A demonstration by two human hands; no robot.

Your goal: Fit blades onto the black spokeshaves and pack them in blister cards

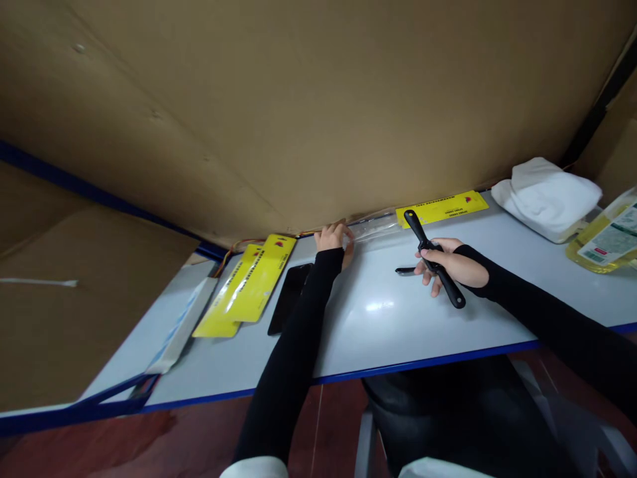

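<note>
In my right hand (450,262) is a black spokeshave (450,287), a bar with two flat handles and a hole at each end. My fingers and thumb wrap round its middle. A small dark piece with a shiny edge (405,271) sticks out to the left of those fingers; what it belongs to is unclear. At the back edge of the table, my left hand (332,239) closes on the near end of a clear plastic sleeve (373,228). A yellow printed card (448,208) is joined to the sleeve's right end.
Two overlapping yellow cards (261,279) and a black phone (288,295) lie left of my left arm. Farther left is a long white box (184,325). A white cloth (547,192) and a bottle of yellow liquid (607,232) stand right. A brown board (318,106) walls the back.
</note>
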